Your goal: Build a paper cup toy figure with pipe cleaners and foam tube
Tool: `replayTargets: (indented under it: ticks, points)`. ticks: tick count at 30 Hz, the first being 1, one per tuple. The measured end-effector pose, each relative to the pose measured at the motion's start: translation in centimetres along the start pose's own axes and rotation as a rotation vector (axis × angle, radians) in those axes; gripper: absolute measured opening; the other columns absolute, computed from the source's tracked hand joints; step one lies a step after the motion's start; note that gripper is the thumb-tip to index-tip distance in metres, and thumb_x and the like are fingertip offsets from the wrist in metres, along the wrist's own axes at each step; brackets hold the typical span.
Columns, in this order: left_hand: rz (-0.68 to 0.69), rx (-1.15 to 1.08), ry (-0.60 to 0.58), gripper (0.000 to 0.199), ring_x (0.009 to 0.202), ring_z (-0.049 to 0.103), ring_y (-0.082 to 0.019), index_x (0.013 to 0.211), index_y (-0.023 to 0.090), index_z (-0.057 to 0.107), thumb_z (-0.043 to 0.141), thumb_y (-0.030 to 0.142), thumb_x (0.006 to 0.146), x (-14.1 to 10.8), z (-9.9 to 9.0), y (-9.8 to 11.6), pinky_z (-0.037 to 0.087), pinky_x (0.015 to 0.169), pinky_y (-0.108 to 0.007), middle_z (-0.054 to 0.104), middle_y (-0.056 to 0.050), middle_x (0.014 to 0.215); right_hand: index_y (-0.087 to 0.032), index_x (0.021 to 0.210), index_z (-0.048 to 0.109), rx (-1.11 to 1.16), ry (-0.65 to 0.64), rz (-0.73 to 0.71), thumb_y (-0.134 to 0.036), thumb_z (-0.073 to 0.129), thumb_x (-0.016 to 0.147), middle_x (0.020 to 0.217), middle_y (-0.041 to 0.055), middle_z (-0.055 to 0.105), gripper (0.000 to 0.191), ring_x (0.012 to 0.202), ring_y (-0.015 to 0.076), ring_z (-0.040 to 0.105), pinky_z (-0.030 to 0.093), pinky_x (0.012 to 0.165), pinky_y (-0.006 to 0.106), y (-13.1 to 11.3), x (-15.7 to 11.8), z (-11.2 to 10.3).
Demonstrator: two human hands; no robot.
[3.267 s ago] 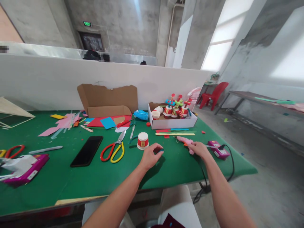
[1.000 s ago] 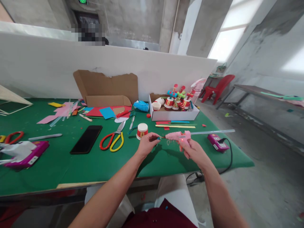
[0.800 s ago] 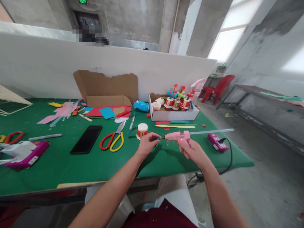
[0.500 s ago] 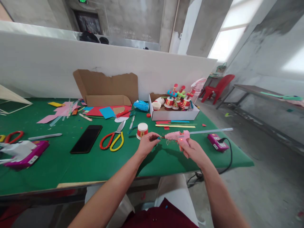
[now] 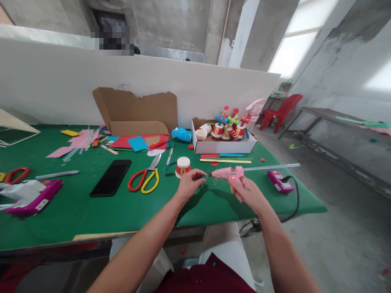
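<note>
**Near the front edge of the green work surface: pink plastic glue gun nosed up to small teal piece**

Left hand: grasping. Thumb and fingertips pinch the teal piece and hide most of it; form and material not discernible. Piece sits at the fingertips, on the hand's right side, between hand and gun.

Right hand: grasping, fingers wrapped round the gun's handle. Red indicator light lit on the body. Nozzle points left, just beside the teal piece; contact cannot be judged. Long translucent glue stick projects from the gun's rear toward the surface's right edge.

Just beyond the left hand, toward the back edge: upturned red-and-white paper cup, with a teal coiled strip at its left side. Metal scissors with red and yellow handles lie left of the cup, apart from the hand. Near the right edge: purple box-shaped unit, black cable plugged in.

Markings: cup bears a gold panel with dark characters, too small to read. Purple unit carries small white labels, likewise illegible.
</note>
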State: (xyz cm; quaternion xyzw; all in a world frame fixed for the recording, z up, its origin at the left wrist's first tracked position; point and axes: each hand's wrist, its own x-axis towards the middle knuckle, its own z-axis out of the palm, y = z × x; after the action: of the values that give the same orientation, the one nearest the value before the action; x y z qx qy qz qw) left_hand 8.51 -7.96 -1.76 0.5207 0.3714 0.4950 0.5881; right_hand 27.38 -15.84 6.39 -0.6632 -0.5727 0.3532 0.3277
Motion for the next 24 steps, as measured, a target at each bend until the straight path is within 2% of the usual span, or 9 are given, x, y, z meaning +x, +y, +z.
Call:
replayTargets:
  ticks: [20,24]
  points:
    - [0.0,0.011,-0.005,0.021,0.067,0.063,-0.013,0.076,0.016,0.069,0.076,0.023,0.057,-0.05,-0.07,0.19,0.049,0.067,-0.026,0.07,-0.001,0.071,-0.022,0.062,0.046,-0.015,0.009,0.03,-0.066,0.048,0.075,0.041,-0.0054,0.043,0.046,0.039,0.0107,0.043,0.035,0.043,0.024,-0.31,-0.13,-0.03]
    - [-0.037,-0.051,-0.001,0.024,0.066,0.062,-0.012,0.074,0.015,0.067,0.079,0.024,0.055,-0.1,-0.04,0.44,0.048,0.065,-0.024,0.07,0.0,0.071,-0.02,0.063,0.049,0.076,-0.01,0.037,-0.069,0.052,0.072,0.048,-0.0038,0.05,0.05,0.038,0.0086,0.042,0.033,0.042,0.023,-0.12,-0.09,-0.01]
